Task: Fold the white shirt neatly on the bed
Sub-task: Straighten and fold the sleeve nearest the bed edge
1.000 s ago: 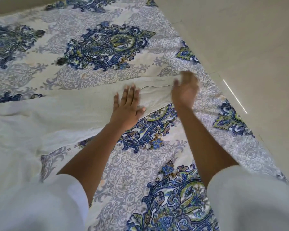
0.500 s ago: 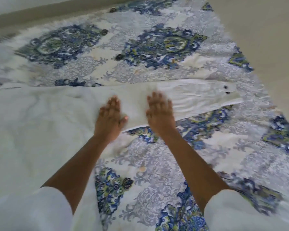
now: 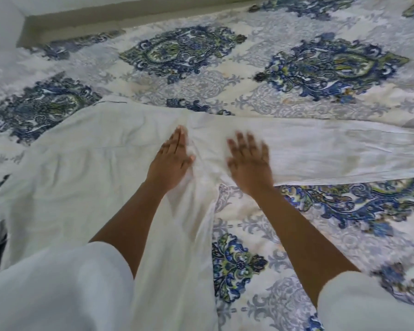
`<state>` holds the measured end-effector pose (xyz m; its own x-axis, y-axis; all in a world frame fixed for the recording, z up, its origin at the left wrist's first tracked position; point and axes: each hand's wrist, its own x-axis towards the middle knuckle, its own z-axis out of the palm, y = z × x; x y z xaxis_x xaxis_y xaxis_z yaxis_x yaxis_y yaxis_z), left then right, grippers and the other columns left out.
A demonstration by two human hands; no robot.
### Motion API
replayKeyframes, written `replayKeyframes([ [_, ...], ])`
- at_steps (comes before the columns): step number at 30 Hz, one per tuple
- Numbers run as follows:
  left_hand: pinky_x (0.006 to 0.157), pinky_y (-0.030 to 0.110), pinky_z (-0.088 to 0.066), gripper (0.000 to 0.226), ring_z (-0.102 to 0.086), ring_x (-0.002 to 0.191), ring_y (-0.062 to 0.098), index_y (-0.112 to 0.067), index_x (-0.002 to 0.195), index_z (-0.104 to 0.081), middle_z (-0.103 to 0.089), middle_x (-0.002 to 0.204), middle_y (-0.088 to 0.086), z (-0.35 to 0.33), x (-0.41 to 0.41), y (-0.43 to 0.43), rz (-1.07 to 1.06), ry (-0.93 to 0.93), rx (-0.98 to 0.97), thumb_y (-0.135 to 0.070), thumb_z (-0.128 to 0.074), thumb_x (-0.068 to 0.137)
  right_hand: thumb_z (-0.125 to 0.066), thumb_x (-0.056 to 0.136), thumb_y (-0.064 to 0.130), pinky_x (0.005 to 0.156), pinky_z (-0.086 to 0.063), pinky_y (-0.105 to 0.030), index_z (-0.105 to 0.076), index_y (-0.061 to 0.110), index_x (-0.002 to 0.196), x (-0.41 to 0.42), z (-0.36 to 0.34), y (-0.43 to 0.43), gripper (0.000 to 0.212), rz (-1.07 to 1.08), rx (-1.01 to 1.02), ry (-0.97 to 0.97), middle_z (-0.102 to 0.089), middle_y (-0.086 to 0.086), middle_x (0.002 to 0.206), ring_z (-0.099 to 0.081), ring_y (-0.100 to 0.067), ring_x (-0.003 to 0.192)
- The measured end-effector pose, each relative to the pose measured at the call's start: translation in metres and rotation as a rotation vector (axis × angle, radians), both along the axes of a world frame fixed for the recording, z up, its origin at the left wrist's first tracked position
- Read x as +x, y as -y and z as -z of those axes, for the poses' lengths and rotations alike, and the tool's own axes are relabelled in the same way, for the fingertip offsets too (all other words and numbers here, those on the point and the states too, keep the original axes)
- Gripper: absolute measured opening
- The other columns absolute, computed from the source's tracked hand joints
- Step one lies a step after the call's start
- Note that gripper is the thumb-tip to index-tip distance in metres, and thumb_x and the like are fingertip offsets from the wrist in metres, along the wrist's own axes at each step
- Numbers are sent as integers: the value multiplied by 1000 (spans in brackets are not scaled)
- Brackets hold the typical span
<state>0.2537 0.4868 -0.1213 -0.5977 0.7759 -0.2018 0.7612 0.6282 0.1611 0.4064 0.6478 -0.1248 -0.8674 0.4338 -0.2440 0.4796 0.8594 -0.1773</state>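
The white shirt lies across the middle of the frame on the flowery bed; it looks soft, light and floppy, so I would pinch its edges; my left hand and right hand press it, fingers straight

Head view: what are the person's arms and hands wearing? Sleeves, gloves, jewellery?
Both are bare: the left hand and right hand show no gloves, rings or watch, though the frame is blurred. The loose white left sleeve and right sleeve end near the elbows, leaving the forearms uncovered.
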Motion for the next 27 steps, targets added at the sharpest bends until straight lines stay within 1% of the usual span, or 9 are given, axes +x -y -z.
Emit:
replayKeyframes([
  [2, 116, 37, -12, 60, -15, 145, 23, -2, 148, -16, -12, 157, 13, -4, -16, 7, -91, -47, -1, -34, -31, 99, -7, 92, 43, 115, -4, -52, -15, 28, 149, -2, 5, -11, 60, 158, 23, -2, -6, -3, 159, -5, -26, 147],
  [5, 106, 45, -30, 49, -35, 135, 30, -2, 144, -30, -29, 152, 14, -19, -40, 8, -160, -145, 78, -17, -38, 97, -22, 100, 38, 117, -3, -52, -10, 25, 150, -3, -2, -35, 53, 435, 26, -21, 0, -6, 159, 1, -29, 146],
  [9, 100, 47, -41, 49, -39, 131, 32, -8, 144, -30, -31, 151, 9, -27, -70, -13, -185, -68, 171, -13, -39, 97, -38, 98, 30, 107, -26, -48, -26, 20, 146, -38, -14, -30, 51, 193, 7, -175, -24, -6, 153, -25, -30, 136],
  [11, 99, 48, -42, 50, -40, 131, 30, -12, 146, -28, -28, 152, 7, -29, -82, -24, -197, -14, 111, -15, -38, 97, -42, 96, 26, 101, -31, -44, -33, 16, 142, -49, -13, -36, 47, 274, -2, -174, -35, -8, 144, -31, -31, 128],
  [14, 92, 47, -43, 41, -48, 119, 34, -10, 136, -42, -41, 136, 13, -32, -97, -31, -296, -32, 97, -12, -38, 95, -43, 94, 12, 95, -32, -39, -51, 6, 121, -52, -10, -53, 28, 350, 38, -203, -49, -13, 125, -37, -31, 121],
  [18, 92, 48, -42, 30, -50, 112, 40, 3, 118, -51, -47, 123, 22, -30, -99, -35, -341, -58, 120, -4, -37, 93, -43, 90, 4, 95, -31, -38, -53, 4, 117, -52, -10, -60, 29, 381, 45, -214, -49, -15, 123, -37, -32, 120],
  [21, 94, 44, -41, 32, -46, 115, 39, 6, 121, -47, -41, 129, 25, -25, -87, -39, -364, -51, 305, -2, -40, 90, -44, 88, 8, 96, -34, -39, -48, 5, 125, -58, -16, -42, 38, 429, 98, -304, -44, -16, 131, -39, -31, 122],
  [24, 93, 38, -43, 32, -49, 108, 34, 8, 114, -49, -45, 120, 25, -19, -56, -43, -198, -118, 549, 1, -43, 84, -43, 87, 12, 102, -36, -46, -47, 4, 132, -72, -17, 7, 46, 166, 43, -456, -44, -20, 139, -41, -33, 129],
  [27, 80, 29, -44, 22, -50, 89, 20, 6, 100, -51, -50, 102, 21, -10, -11, -42, -238, 36, 780, -5, -35, 89, -33, 95, 23, 115, -21, -51, -27, 11, 146, -74, -7, 52, 53, -195, -74, -252, -27, -16, 153, -25, -32, 142],
])
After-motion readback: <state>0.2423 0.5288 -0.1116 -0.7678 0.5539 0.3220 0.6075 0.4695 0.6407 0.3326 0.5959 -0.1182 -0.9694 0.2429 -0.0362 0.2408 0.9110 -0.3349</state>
